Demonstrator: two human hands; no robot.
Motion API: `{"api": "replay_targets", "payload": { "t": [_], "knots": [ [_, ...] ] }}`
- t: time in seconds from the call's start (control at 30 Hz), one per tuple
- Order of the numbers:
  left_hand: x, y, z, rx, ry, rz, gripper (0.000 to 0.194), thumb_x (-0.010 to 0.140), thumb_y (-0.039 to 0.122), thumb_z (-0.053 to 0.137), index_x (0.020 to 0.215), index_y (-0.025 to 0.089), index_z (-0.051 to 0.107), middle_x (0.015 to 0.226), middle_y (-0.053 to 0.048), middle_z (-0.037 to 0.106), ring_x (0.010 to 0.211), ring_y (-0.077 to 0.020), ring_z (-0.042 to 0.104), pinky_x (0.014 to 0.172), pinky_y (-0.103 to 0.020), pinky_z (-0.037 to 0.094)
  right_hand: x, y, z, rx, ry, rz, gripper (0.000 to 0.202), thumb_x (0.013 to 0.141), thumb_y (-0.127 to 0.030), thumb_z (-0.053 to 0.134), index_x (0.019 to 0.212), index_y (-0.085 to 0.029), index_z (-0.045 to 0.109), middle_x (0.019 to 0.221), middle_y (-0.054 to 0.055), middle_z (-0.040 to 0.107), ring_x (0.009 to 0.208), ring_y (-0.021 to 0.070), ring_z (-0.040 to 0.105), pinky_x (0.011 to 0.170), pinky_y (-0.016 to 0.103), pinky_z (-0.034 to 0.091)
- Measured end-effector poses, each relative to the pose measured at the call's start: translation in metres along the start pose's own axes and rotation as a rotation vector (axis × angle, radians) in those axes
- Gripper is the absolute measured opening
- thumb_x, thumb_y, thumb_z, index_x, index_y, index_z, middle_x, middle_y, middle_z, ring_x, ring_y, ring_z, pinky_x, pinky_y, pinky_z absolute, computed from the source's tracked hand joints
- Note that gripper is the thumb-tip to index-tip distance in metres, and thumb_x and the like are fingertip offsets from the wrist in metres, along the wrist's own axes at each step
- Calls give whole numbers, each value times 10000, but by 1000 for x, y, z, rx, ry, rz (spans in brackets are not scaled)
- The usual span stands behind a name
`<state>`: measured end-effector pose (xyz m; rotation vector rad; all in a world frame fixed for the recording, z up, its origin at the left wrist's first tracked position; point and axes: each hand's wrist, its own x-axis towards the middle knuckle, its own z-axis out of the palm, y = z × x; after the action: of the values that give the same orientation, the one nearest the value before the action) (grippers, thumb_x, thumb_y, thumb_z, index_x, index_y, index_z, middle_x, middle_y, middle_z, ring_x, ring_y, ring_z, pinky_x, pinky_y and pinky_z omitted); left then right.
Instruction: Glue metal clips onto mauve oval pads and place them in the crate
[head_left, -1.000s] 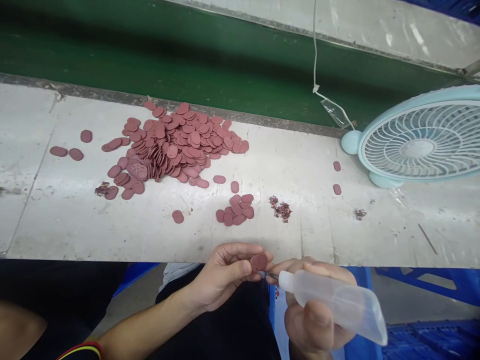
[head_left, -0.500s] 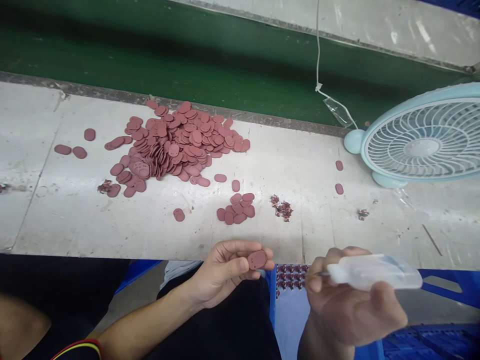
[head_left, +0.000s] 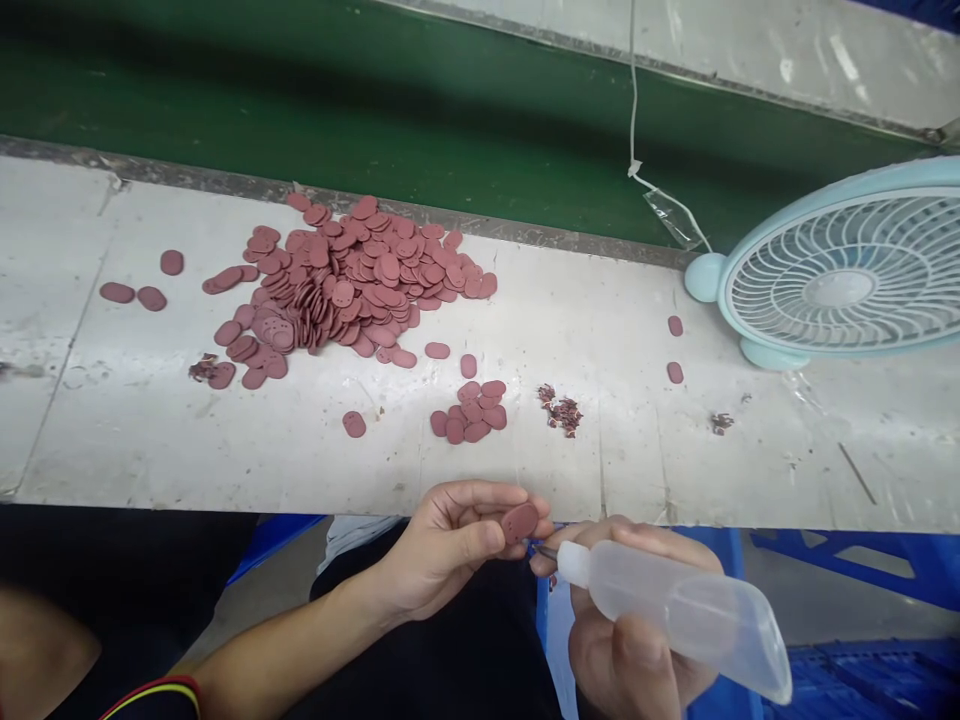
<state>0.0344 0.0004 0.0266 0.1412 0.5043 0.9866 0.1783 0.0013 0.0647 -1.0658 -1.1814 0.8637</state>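
Observation:
My left hand point(head_left: 450, 545) pinches a reddish-brown oval disc point(head_left: 520, 522) with small holes, just off the table's front edge. A translucent squeeze bottle point(head_left: 675, 610) lies in the grip of my right hand point(head_left: 637, 640), its thin dark tip pointing left, close to the disc's lower right edge. Whether the tip touches the disc cannot be made out. Beyond my hands on the white table point(head_left: 285, 460) are a small cluster of similar discs point(head_left: 472, 410) and a little heap of small dark brown pieces point(head_left: 562, 412).
A large pile of discs point(head_left: 367, 270) spreads over the table at left centre. On the right stands a light blue fan point(head_left: 840, 287) with a white cable point(head_left: 634, 90). Below the table edge are blue crates point(head_left: 862, 690). Part of a person shows at lower left.
My right hand has moved left with the bottle, bringing its tip from well right of the disc to beside it. My left hand has stayed almost in place with the disc.

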Motion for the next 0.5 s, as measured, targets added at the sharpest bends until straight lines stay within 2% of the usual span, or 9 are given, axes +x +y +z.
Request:
{"api": "replay_targets", "payload": {
  "t": [0.17, 0.27, 0.37, 0.43, 0.5],
  "knots": [
    [-1, 0, 1, 6, 11, -18, 260, 814, 226, 791, 1073, 214, 776, 1131, -75, 783, 1018, -196, 744, 787, -195, 576, -7, -9, 2, -5, 51, 133, 290, 879, -422, 639, 1126, -275, 603, 752, 20, 621, 604, 233, 637, 559, 415, 553],
    [-1, 1, 0, 12, 15, -18, 255, 810, 235, 794, 1064, 222, 779, 1130, -73, 784, 1021, -205, 745, 780, -196, 578, 4, -14, -6, 178, 56, 290, 277, 862, -451, 623, 1092, -296, 633, 713, 10, 641, 555, 223, 644, 495, 377, 540],
    [-1, 4, 0, 13, 25, -11, 253, 810, 239, 794, 1061, 220, 780, 1129, -81, 783, 1020, -211, 746, 773, -195, 580, 26, 2, -36, 527, 93, 528, 293, 858, -456, 575, 1033, -234, 654, 675, 8, 628, 483, 162, 606, 375, 267, 481],
    [-2, 6, 0, 10, 22, -8, 251, 810, 237, 794, 1061, 217, 781, 1127, -81, 783, 1019, -208, 746, 777, -191, 581, 43, 29, -65, 876, 122, 672, 315, 872, -429, 563, 1064, -185, 621, 648, -15, 575, 495, 117, 584, 378, 200, 474],
    [-3, 7, -1, 7, 29, -9, 240, 816, 226, 788, 1056, 217, 782, 1113, -74, 788, 1014, -199, 747, 777, -181, 581, 59, 63, -95, 1332, 103, 813, 351, 877, -378, 585, 1157, -171, 546, 673, -41, 515, 565, 105, 587, 444, 185, 518]
  ]
}}
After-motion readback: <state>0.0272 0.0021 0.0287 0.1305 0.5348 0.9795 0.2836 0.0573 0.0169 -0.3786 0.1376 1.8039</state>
